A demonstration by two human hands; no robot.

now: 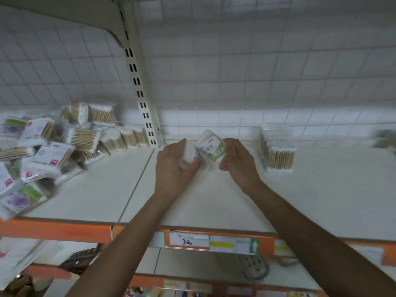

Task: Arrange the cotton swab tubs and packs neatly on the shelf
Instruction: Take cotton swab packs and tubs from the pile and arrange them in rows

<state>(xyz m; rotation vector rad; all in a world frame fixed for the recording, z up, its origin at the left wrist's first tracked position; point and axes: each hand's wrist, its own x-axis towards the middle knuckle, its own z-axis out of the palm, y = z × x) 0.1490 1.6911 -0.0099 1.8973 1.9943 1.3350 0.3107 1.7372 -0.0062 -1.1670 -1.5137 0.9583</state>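
My left hand (174, 166) grips a round clear cotton swab tub (188, 156) above the middle of the white shelf (214, 200). Close beside it, my right hand (237, 161) holds a cotton swab pack with a green and white label (211, 146). The tub and the pack almost touch. A messy heap of cotton swab packs (64, 144) lies on the left shelf section. Farther right, a stack of clear swab packs (278, 152) stands upright on the shelf.
A slotted metal upright (139, 86) rises behind the hands, in front of a wire grid and tiled wall. The shelf's orange front edge (64, 230) carries price labels (212, 242). A lower shelf with dark items sits beneath. Something blurred lies at the far right (385, 139).
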